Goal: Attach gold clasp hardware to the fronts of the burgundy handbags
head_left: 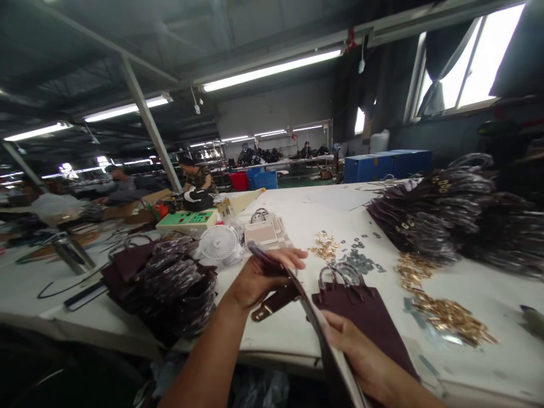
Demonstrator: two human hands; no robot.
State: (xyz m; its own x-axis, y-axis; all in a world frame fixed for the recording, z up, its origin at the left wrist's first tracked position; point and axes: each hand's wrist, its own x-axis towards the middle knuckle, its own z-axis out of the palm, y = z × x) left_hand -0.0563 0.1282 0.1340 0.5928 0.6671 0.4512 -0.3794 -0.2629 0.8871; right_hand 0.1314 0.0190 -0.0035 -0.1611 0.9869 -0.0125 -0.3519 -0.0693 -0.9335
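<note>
My left hand grips the upper end of a dark maroon bag panel seen edge-on, fingers wrapped over its top. A short maroon strap with a gold end hangs below that hand. My right hand holds the panel's lower part, fingers closed against it. Just behind lies a maroon bag piece with plastic-wrapped handles flat on the white table.
A stack of wrapped maroon bags sits at left, a bigger heap at right. Gold hardware and grey metal parts are scattered ahead. A small white fan stands mid-table. Other people work at far tables.
</note>
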